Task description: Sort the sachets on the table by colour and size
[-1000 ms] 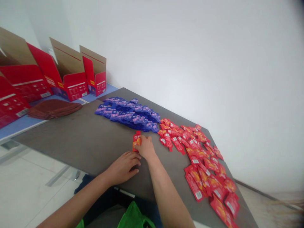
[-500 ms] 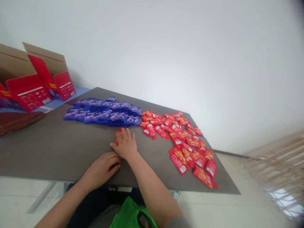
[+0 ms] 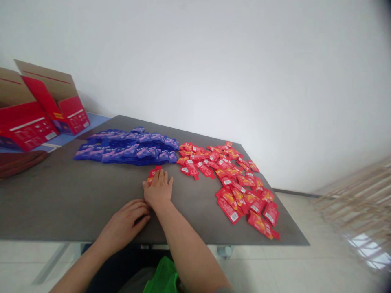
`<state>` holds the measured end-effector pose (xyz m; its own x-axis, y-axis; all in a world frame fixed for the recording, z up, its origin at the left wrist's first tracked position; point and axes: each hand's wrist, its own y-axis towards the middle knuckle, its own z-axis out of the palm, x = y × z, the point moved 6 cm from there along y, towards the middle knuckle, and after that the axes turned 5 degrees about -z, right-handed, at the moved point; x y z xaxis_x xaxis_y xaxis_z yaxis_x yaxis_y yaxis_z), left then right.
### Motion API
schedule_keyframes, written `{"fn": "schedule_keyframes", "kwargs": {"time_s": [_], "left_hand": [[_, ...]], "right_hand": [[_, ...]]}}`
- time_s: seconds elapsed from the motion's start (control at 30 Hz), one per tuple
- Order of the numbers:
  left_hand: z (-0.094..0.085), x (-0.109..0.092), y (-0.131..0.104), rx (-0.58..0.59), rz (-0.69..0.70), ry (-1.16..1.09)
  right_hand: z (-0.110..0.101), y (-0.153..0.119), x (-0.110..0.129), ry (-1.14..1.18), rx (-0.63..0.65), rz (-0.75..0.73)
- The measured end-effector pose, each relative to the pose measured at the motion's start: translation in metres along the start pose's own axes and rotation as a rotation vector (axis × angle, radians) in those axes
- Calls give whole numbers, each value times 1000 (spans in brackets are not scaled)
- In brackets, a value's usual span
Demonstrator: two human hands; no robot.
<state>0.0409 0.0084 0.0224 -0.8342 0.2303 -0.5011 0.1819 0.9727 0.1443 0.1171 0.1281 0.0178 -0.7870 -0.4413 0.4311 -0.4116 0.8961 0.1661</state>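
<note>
My right hand (image 3: 159,190) lies flat over a red sachet (image 3: 152,175) with orange printing, fingers spread and pointing away from me. Much of that sachet is hidden beneath the palm; its top end shows beyond the fingers. Just to the left and closer to me, my left hand (image 3: 124,225) rests on the dark table (image 3: 91,199), with nothing visible in it. Its fingers bend loosely, and the thumb stands apart from them. Beyond both hands, rows of blue-purple sachets (image 3: 122,152) overlap one another. A loose pile of red sachets (image 3: 232,179) covers the right part of the table.
Two open red cardboard boxes (image 3: 29,126) (image 3: 75,116) stand on a blue surface (image 3: 97,120) at the left. A brown folded item (image 3: 21,160) lies at the table's left side. Behind the table rises a white wall (image 3: 195,73). Blurred wooden slats (image 3: 360,199) are at the right.
My right hand has flattened over the red sachet, and more of the sachet's top end shows. The left hand still rests close by. The view has shifted slightly.
</note>
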Motion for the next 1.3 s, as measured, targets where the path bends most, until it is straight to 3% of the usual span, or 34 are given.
{"fn": "schedule_keyframes", "kwargs": {"time_s": [0.13,0.2,0.33,0.4,0.5,0.6,0.7,0.87,0.97,1.1,1.17,1.23,1.3], "left_hand": [[2,3,-1,-1,-7,2],[3,6,-1,-12,-13,1],[5,11,0,-34,-14,-7],[6,12,0,-43,-14,-7],[6,13,0,-48,-17,-9],[7,13,0,-51,-17,-13],[7,11,-2,-54,-23,-18],[6,4,-4,-57,-27,-29],[5,1,-4,-54,-17,-37],[6,0,-4,-39,-14,-39],[6,1,-4,-34,-16,-35],[6,0,-5,-28,-14,-30],[6,-1,-5,-23,-12,-26]], "right_hand": [[-4,1,1,14,34,-32],[-18,3,-7,14,5,-52],[-74,8,-68,-119,-187,133],[-95,8,-106,-185,-176,260],[-104,7,-142,-233,-88,250],[-104,3,-156,-231,-104,178],[-112,-4,-165,-77,-225,177],[-135,0,-158,482,-436,66],[-130,13,-143,761,-333,52],[-95,33,-122,977,80,86],[-76,43,-118,995,204,116],[-64,53,-121,927,145,180],[-58,61,-123,789,-6,236]]}}
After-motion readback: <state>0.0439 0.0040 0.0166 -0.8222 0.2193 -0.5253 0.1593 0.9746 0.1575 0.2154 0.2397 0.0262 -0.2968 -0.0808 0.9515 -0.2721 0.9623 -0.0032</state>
